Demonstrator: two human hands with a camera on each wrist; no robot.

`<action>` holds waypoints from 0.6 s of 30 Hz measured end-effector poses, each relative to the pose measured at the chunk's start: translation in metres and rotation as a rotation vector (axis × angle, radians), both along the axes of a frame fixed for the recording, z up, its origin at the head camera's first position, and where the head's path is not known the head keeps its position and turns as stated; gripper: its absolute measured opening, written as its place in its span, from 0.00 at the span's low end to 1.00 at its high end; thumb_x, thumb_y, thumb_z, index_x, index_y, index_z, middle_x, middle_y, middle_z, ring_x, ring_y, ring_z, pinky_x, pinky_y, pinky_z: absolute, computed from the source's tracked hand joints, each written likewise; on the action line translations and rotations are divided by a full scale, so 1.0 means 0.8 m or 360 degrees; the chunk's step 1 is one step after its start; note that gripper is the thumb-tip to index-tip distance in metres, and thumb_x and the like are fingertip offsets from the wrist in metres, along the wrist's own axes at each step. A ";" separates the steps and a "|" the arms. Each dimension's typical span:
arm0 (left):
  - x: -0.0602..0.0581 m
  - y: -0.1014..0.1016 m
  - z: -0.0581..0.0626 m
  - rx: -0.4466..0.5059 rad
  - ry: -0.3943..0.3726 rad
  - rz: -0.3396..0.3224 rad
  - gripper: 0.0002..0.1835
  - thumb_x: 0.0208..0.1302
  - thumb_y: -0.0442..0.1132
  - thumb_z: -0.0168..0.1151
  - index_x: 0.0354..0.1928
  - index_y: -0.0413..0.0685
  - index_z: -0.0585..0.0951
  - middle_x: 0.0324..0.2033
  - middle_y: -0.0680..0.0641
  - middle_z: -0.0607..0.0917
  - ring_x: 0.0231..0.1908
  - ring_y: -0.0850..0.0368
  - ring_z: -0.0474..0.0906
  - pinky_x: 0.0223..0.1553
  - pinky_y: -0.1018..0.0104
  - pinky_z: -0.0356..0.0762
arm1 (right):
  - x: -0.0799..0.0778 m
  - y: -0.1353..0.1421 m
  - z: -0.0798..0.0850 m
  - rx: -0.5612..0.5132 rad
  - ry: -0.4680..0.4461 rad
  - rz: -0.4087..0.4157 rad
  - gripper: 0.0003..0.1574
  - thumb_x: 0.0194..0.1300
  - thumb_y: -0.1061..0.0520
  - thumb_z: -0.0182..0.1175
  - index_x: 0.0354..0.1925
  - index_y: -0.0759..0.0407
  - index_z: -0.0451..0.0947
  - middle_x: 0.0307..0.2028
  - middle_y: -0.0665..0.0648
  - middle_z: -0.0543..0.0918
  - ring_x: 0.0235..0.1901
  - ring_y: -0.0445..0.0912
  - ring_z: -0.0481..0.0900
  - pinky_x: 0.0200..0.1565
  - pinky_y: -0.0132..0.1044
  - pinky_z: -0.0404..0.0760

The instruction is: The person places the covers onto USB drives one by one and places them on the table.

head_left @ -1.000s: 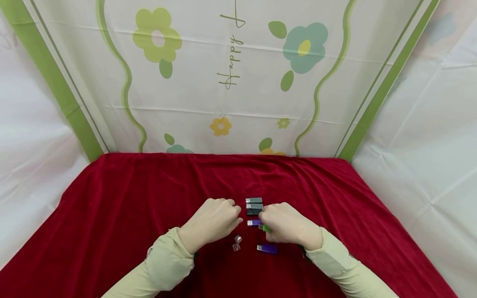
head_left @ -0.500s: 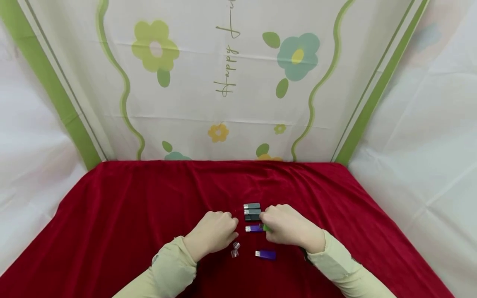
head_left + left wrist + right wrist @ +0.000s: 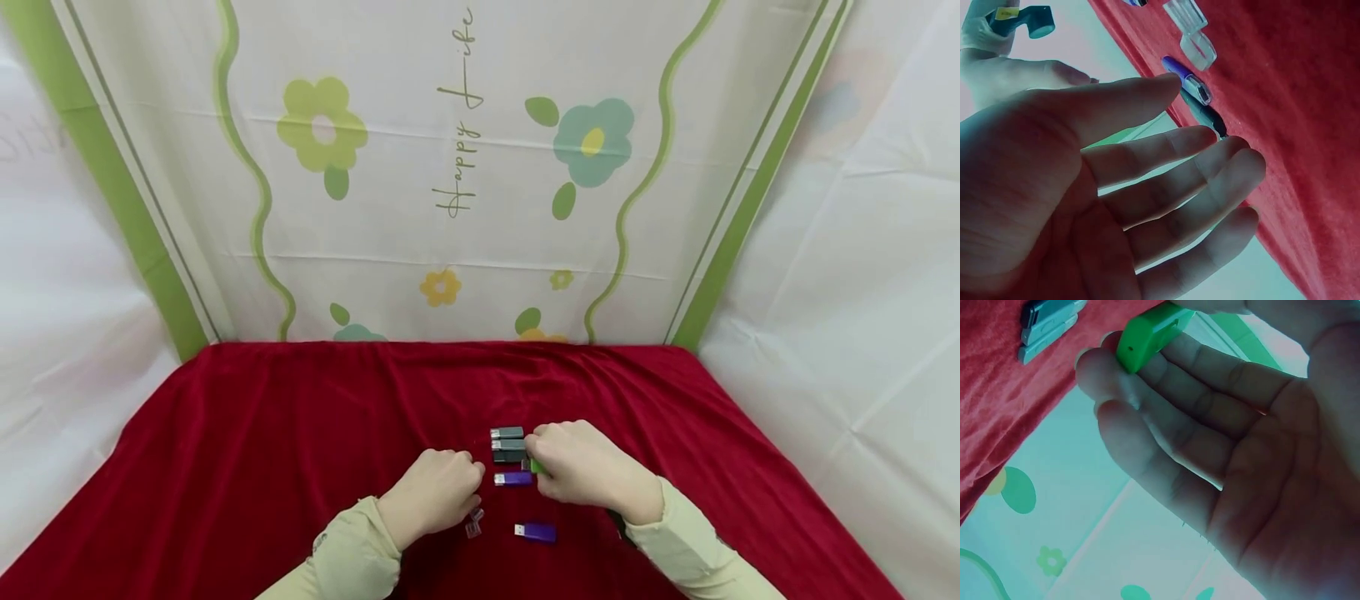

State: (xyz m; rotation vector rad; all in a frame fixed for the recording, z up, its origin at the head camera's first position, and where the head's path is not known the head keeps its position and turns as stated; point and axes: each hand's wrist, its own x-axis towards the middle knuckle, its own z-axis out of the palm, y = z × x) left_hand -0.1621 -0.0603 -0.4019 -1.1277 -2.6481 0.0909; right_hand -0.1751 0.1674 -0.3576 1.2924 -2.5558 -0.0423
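My right hand (image 3: 581,460) pinches a green USB flash drive (image 3: 1150,336) between thumb and fingertips, its plug end pointing left in the head view. My left hand (image 3: 437,492) holds nothing; in the left wrist view its thumb and fingers are loosely bent and apart. Its fingertips are right by two small clear plastic caps (image 3: 1199,51), partly covering them in the head view. Between the hands lies a purple USB drive (image 3: 513,479) with a clear cap on its plug. Nearer me, another purple USB drive (image 3: 536,532) has its metal plug bare.
Several grey and dark USB drives (image 3: 507,445) lie side by side just beyond the purple one, close to the right fingers. Wrinkled red cloth (image 3: 300,433) covers the table. A white flower-printed curtain (image 3: 405,167) hangs behind it.
The head view has tilted up, so everything sits lower. My left hand has come closer to the clear caps and now overlaps them. The right hand keeps its hold on the green USB flash drive.
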 end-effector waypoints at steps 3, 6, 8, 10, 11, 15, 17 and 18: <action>-0.001 0.000 -0.003 -0.0001 0.0007 0.0000 0.15 0.52 0.44 0.75 0.20 0.53 0.75 0.18 0.54 0.73 0.18 0.59 0.72 0.17 0.67 0.71 | -0.001 0.003 0.000 -0.0014 0.0009 -0.0002 0.18 0.43 0.64 0.66 0.20 0.51 0.63 0.18 0.44 0.61 0.16 0.37 0.57 0.17 0.30 0.60; -0.003 0.000 -0.005 0.0001 0.0003 -0.0003 0.15 0.51 0.43 0.75 0.20 0.52 0.75 0.18 0.53 0.73 0.18 0.59 0.72 0.18 0.66 0.71 | -0.003 0.004 -0.001 -0.0021 0.0019 0.0007 0.19 0.43 0.64 0.65 0.19 0.51 0.63 0.18 0.44 0.61 0.16 0.37 0.57 0.17 0.30 0.59; -0.004 0.000 -0.005 -0.0003 -0.0003 -0.0003 0.15 0.51 0.43 0.75 0.20 0.52 0.75 0.18 0.53 0.73 0.18 0.59 0.73 0.18 0.66 0.71 | -0.005 0.004 -0.001 -0.0020 0.0028 0.0015 0.19 0.43 0.64 0.65 0.19 0.51 0.63 0.18 0.44 0.61 0.16 0.37 0.57 0.17 0.29 0.59; -0.004 0.001 -0.005 -0.0006 -0.0009 -0.0006 0.15 0.51 0.43 0.75 0.19 0.52 0.75 0.18 0.53 0.73 0.18 0.59 0.73 0.18 0.66 0.71 | -0.005 0.004 -0.002 -0.0018 0.0032 0.0018 0.19 0.43 0.64 0.65 0.19 0.51 0.63 0.18 0.44 0.61 0.16 0.37 0.57 0.17 0.30 0.59; -0.004 0.001 -0.005 -0.0009 -0.0011 -0.0008 0.15 0.51 0.43 0.75 0.19 0.53 0.75 0.18 0.53 0.73 0.18 0.59 0.73 0.18 0.66 0.71 | -0.005 0.004 -0.002 -0.0014 0.0032 0.0017 0.19 0.43 0.64 0.65 0.19 0.51 0.63 0.18 0.44 0.61 0.16 0.37 0.57 0.16 0.30 0.59; -0.002 0.005 -0.006 -0.0014 -0.0043 -0.0033 0.15 0.51 0.44 0.75 0.18 0.53 0.75 0.17 0.54 0.74 0.17 0.60 0.72 0.18 0.67 0.70 | -0.005 0.004 -0.002 -0.0005 0.0023 0.0008 0.18 0.43 0.64 0.65 0.20 0.51 0.63 0.18 0.44 0.61 0.16 0.37 0.58 0.16 0.30 0.60; -0.001 0.007 -0.006 -0.0018 -0.0061 -0.0046 0.15 0.52 0.44 0.75 0.18 0.53 0.76 0.17 0.54 0.74 0.17 0.61 0.72 0.18 0.68 0.70 | -0.004 0.004 -0.001 -0.0007 0.0018 0.0007 0.18 0.43 0.64 0.65 0.20 0.52 0.64 0.18 0.44 0.62 0.15 0.37 0.58 0.16 0.30 0.60; -0.001 0.008 -0.007 -0.0019 -0.0070 -0.0051 0.15 0.52 0.44 0.75 0.18 0.53 0.77 0.17 0.54 0.74 0.18 0.61 0.71 0.18 0.68 0.70 | -0.004 0.004 -0.001 -0.0010 0.0016 0.0007 0.18 0.43 0.64 0.65 0.20 0.52 0.64 0.18 0.44 0.62 0.15 0.37 0.58 0.16 0.30 0.60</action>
